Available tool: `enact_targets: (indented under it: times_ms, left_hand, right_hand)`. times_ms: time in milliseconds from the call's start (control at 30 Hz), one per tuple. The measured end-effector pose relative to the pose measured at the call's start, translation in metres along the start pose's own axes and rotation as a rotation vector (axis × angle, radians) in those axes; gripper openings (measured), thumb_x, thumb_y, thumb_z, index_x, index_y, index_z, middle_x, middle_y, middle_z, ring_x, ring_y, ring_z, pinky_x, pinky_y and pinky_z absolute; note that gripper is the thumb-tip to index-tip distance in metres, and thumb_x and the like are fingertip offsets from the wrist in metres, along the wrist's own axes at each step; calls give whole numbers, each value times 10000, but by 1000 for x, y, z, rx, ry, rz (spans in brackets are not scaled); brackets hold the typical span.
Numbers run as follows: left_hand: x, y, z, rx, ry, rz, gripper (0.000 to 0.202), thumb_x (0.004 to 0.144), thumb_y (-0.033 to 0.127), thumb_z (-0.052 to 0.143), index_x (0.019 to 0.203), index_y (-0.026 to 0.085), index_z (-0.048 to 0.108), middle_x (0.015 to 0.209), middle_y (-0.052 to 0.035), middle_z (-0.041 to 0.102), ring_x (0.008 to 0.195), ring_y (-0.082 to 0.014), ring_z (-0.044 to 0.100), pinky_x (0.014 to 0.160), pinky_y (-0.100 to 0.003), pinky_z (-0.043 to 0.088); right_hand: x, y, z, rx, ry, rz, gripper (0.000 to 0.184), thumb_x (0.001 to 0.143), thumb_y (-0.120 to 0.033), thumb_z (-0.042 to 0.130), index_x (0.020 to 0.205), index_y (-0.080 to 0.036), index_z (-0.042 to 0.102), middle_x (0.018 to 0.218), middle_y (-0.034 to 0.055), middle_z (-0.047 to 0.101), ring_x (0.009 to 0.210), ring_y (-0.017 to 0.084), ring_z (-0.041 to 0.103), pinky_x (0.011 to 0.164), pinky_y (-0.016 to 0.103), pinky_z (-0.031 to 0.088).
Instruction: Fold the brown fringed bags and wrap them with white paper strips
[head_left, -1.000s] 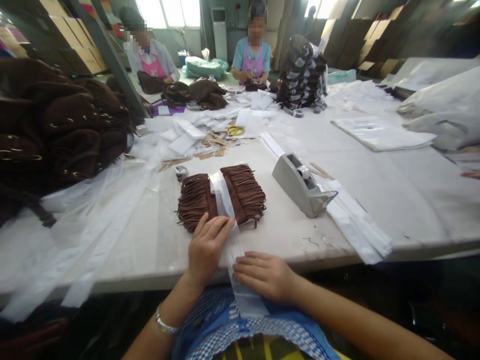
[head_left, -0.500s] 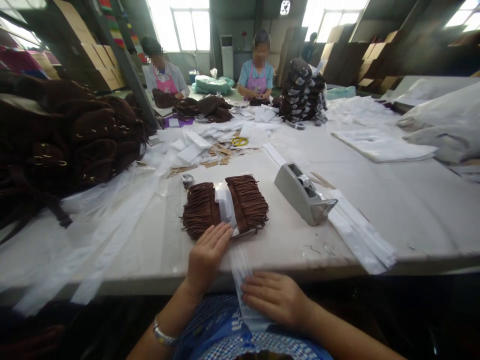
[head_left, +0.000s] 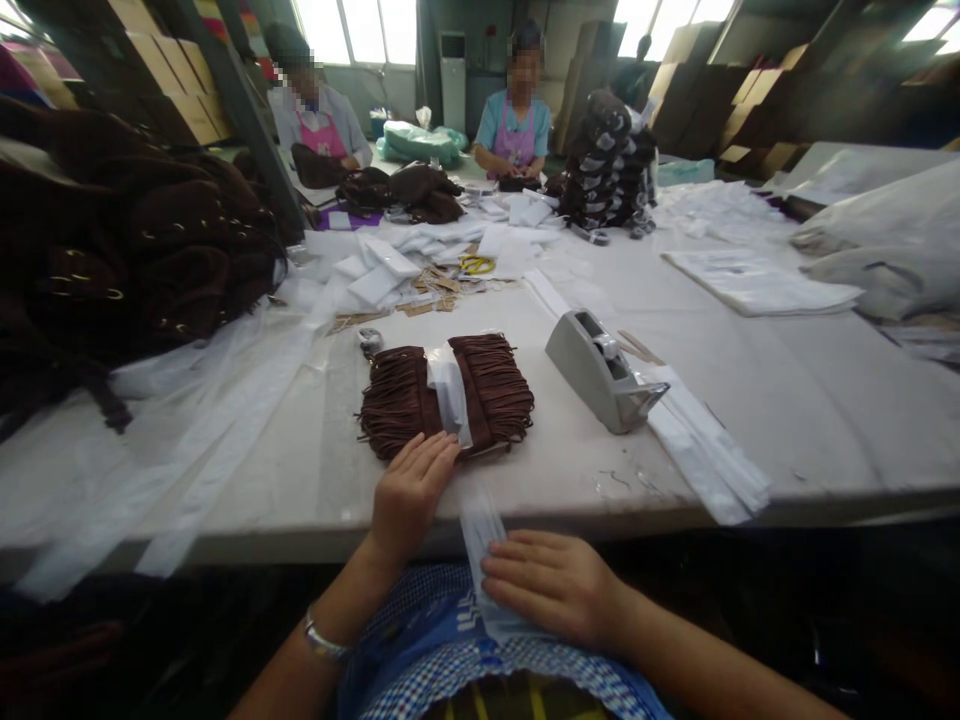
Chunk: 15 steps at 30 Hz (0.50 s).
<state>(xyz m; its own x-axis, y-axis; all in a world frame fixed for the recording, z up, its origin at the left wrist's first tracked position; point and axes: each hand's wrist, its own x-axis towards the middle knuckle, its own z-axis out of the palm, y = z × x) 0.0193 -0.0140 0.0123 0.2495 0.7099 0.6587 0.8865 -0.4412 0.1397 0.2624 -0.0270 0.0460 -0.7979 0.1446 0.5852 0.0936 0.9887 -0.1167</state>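
Note:
A folded brown suede piece with long fringes (head_left: 401, 400), perhaps a bag, lies on the table in front of me. A white plastic band (head_left: 450, 390) crosses its middle. My left hand (head_left: 412, 490) rests at its near edge, fingers stretched out over the band's lower end. From there a translucent plastic strip (head_left: 480, 525) runs down over the table edge toward my apron. Flat across this strip lies my right hand (head_left: 555, 585), fingers extended and its thumb hidden. Right of the fringed piece stands a grey tape dispenser (head_left: 600, 375).
White strips (head_left: 709, 445) lie beside the dispenser. Dark brown bags (head_left: 150, 240) are heaped at the left, near long plastic strips (head_left: 217, 470). Farther back are white packets (head_left: 382, 265), yellow scissors (head_left: 477, 264) and stacked brown goods (head_left: 607, 165). Two people sit across the table.
The whole view has shifted slightly, so the table appears higher. My hands keep nearly the same pose, the left at the fringed piece and the right on the strip.

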Motion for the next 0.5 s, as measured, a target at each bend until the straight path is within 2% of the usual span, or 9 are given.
enact_targets:
  times_ms: [133,300,400,500]
  left_hand:
    - [-3,2,-1,-3,-20,-24,237,926,158,581,1154,173,642,1172,-76,698,1142,-229,622,1064,-428,446]
    - [-6,5,-6,-53,-51,-34,337,935,93,496,1248,174,591,1178,-73,696,1142,-228,612,1073,-445,432]
    - [-6,8,-11,-138,-45,-120,396,930,60,446,1302,164,533,1190,-87,683,1133,-218,608,1062,-425,440]
    - [-4,12,-14,-188,0,-239,321,941,109,468,1242,178,559,1104,-92,697,1035,-220,639,974,-394,492]
  right_hand:
    - [12,8,-18,51,-26,1,205,949,-159,554,1107,-122,679,1079,72,740,1062,173,681,1031,332,510]
    - [47,41,-40,136,-7,50,245,950,-176,552,1170,-182,660,1050,57,745,1001,160,693,980,329,533]
    - [72,68,-41,201,32,122,263,967,-183,509,1174,-205,669,1015,58,745,937,160,697,901,314,553]
    - [96,97,-33,244,25,252,282,978,-181,475,1145,-222,698,1021,56,737,919,160,689,846,286,554]
